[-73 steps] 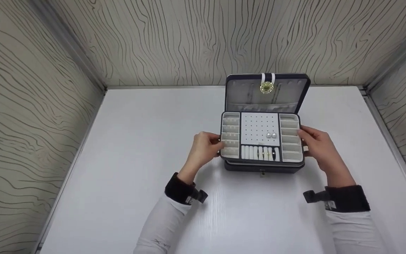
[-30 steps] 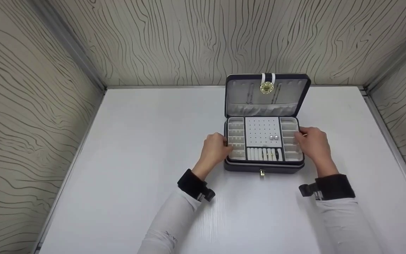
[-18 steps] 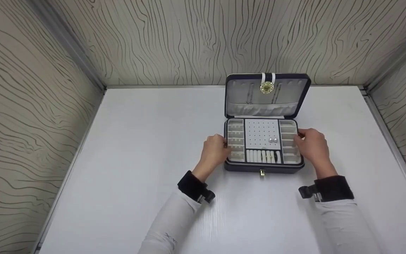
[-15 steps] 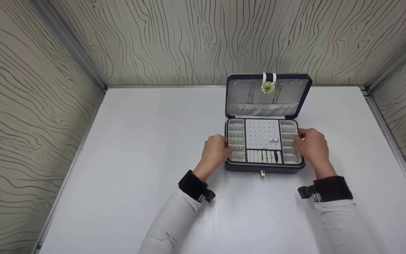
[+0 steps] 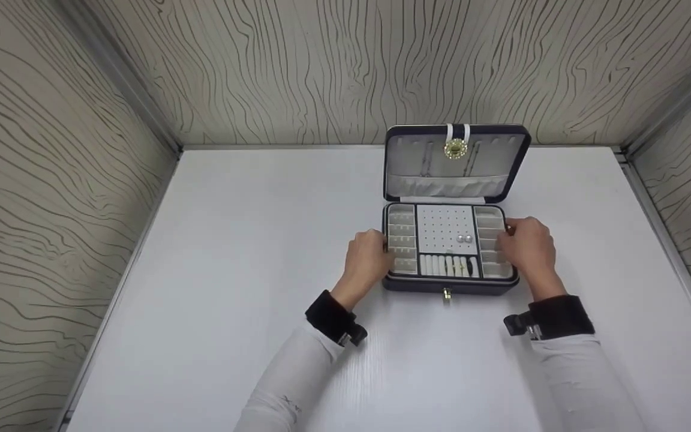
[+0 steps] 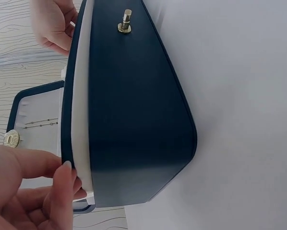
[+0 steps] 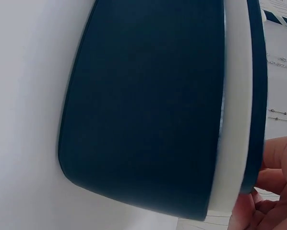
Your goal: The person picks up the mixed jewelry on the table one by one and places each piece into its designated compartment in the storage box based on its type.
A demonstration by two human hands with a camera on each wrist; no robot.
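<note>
A navy jewelry box point(image 5: 417, 285) stands on the white table with its lid point(image 5: 405, 157) raised at the back. Over its base sits a navy-rimmed jewelry tray point(image 5: 435, 217) with small side compartments, a dotted panel and white ring rolls. My left hand point(image 5: 364, 258) pinches the tray's left edge; the left wrist view shows thumb and fingers point(image 6: 62, 184) at the rim. At the opposite edge my right hand point(image 5: 526, 247) pinches the rim, fingers partly hidden. Both wrist views show a white band point(image 7: 234, 105) between the tray rim and the navy base.
Two pearl earrings point(image 5: 464, 239) sit on the dotted panel, and several rings are in the rolls. Necklaces point(image 5: 427, 159) hang inside the lid. A gold clasp point(image 5: 447, 294) juts from the box front. Wood-patterned panels point(image 5: 285, 72) enclose the table.
The jewelry tray has come down from a raised, leftward position and is now lined up with the box base. Both hands moved with it; the right hand has lately shifted slightly left.
</note>
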